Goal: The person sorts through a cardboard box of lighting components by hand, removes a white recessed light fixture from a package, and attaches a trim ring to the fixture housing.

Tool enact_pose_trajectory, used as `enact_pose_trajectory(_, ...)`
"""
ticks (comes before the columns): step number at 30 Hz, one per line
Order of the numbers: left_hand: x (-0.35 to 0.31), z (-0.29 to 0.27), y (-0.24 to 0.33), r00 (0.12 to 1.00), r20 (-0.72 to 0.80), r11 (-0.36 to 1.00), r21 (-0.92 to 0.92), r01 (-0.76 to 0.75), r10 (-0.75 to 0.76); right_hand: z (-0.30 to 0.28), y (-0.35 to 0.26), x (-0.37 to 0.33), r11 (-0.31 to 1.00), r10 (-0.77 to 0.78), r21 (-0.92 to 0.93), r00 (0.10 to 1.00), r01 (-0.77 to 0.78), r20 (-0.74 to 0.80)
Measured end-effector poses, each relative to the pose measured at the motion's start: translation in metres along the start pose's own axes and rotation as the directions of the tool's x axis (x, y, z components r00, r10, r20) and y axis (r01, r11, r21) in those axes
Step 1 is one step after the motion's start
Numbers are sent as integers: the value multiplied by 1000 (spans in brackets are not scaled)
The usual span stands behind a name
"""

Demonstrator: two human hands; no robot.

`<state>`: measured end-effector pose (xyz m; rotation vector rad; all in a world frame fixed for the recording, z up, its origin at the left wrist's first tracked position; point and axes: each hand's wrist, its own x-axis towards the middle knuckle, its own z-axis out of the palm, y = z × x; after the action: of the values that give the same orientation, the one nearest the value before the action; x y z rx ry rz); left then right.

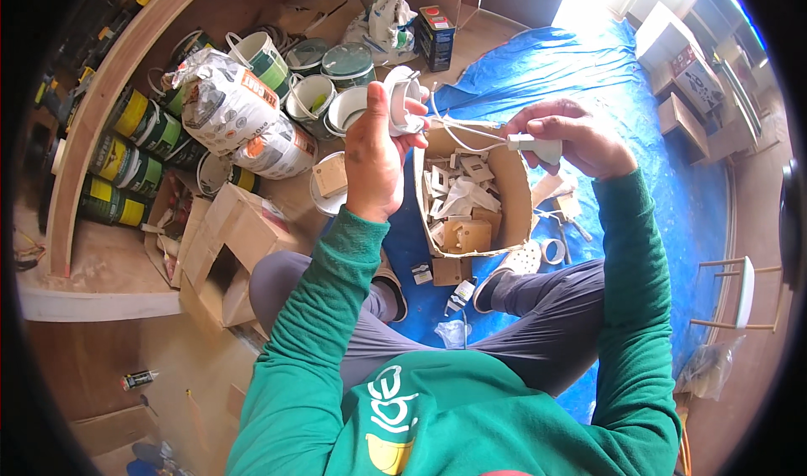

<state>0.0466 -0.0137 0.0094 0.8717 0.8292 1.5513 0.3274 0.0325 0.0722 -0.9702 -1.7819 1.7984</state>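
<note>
With directions read from the centre of the view, the left hand point(372, 169) is raised just short of 12 o'clock, its fingers curled part-way around a white ring-shaped fitting point(402, 89). At 2 o'clock, a white connector piece point(523, 142) is pinched between the thumb and fingers of the right hand point(588, 140), which are nearly closed on it. A white cable point(472, 128) is looped between the two parts.

Below the hands, an open cardboard box point(516, 173) is seen at 2 o'clock, filled with white plates point(477, 169) and smaller cartons. A roll of tape point(552, 252) is placed just beside it at 3 o'clock, on a blue sheet point(525, 64) that is spread over the floor.

Farther off, white-and-orange bags point(227, 98) are heaped at 10 o'clock, and lidded tubs point(348, 63) are grouped at 11. A dark tin with a red top point(435, 39) is stood upright at 12 o'clock.
</note>
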Motion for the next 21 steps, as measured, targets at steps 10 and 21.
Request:
enact_pose_trajectory(10,-5,7,11,981,156,982,-133,137,-116,13,-7,1,981,60,188,994,-42,-89)
enact_pose_trajectory(21,-6,8,5,949,243,977,-21,211,-200,12,-3,9,962,186,233,965,-141,-184)
